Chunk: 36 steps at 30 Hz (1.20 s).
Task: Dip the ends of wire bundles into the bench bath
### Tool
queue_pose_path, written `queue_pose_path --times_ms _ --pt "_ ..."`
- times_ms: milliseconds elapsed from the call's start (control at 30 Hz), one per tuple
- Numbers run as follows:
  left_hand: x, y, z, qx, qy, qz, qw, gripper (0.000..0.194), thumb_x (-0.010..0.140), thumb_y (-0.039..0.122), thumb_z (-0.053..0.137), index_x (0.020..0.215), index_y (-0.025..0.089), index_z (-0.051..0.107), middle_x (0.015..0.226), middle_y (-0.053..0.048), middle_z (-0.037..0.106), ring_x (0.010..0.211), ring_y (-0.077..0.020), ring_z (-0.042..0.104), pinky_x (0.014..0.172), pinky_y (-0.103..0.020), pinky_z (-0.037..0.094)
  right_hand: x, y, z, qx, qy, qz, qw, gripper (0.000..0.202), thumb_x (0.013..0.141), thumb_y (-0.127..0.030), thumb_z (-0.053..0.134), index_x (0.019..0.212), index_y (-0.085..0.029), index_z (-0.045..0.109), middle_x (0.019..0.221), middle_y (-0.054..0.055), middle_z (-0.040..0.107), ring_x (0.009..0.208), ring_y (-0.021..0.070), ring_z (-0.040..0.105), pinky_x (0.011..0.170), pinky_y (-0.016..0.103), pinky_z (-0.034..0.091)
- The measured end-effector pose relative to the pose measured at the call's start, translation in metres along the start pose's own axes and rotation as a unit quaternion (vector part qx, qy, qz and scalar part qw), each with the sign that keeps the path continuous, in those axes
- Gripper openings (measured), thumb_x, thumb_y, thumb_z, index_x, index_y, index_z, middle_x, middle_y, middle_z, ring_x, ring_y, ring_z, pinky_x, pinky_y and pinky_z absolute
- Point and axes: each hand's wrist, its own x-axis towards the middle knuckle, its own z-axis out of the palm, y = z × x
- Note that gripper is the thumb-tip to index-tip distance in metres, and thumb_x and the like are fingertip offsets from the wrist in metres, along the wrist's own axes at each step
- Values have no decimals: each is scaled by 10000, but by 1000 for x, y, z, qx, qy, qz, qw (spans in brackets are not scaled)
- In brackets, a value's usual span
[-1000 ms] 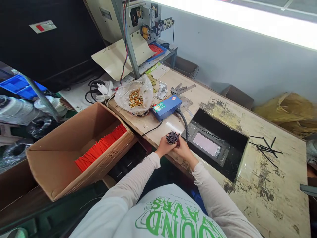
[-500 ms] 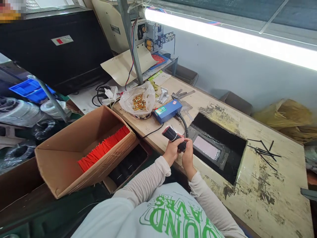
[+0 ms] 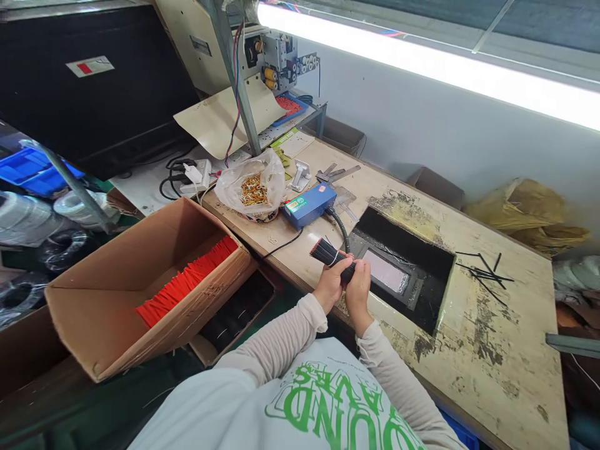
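Note:
A bundle of black wires point(image 3: 324, 251) with reddish tips, bound by a white tie, is held between both hands over the workbench's near edge. My left hand point(image 3: 330, 284) wraps round the bundle just below the tie. Close beside it, my right hand point(image 3: 359, 289) closes on the bundle's lower end, its fingers partly hidden. Right behind the hands are a blue box point(image 3: 309, 205) with a dark flexible neck and a recess point(image 3: 424, 275) in the bench holding a pale pink panel point(image 3: 385, 272).
At the left stands a cardboard box point(image 3: 103, 287) with red wires point(image 3: 190, 281). A plastic bag point(image 3: 229, 187) of small brass-coloured pieces sits at the bench's left end, near calipers point(image 3: 338, 174). Loose black strips point(image 3: 487, 275) lie at the right. A metal post point(image 3: 241, 94) rises behind.
The camera view has shifted, so the bench and boxes appear further left. Both hands still grip the black wire bundle, and the right hand has moved slightly along its lower end.

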Motion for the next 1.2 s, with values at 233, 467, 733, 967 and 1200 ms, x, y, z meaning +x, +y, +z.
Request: queue_pose_path --times_ms 233,467,733,967,1200 --pt "-2 -11 -16 55 -82 -57 993 462 576 291 843 971 204 620 970 -34 681 900 -164 645 844 -313 487 31 3 -42 -75 25 -42 996 314 887 -494 439 752 -213 472 667 -26 498 624 147 464 620 278 389" --pt "6 37 -91 547 -13 323 773 392 709 324 741 1057 210 600 1076 -88 635 1006 -235 583 883 -421 486 105 19 -121 -344 -59 -192 917 327 898 -461 416 748 -204 550 627 2 560 580 148 491 596 265 367" --pt "30 46 -113 720 -53 497 481 287 763 307 680 1026 200 633 1075 -97 673 1134 -298 559 1008 -474 407 149 60 -120 -565 -198 -208 773 338 955 -382 364 866 -172 613 800 80 649 679 172 549 573 267 259" --pt "30 44 -117 730 -46 456 507 219 771 282 637 975 208 671 1050 -99 687 1132 -299 572 991 -476 417 164 71 -109 -667 -241 -179 681 322 976 -381 393 969 -174 639 864 73 652 606 143 496 556 288 142" --pt "31 43 -118 732 -47 464 497 189 776 267 627 957 221 657 1038 -88 695 1106 -295 594 946 -468 444 172 75 -101 -677 -264 -164 667 316 981 -364 388 1015 -166 631 896 76 640 609 133 501 551 294 138"
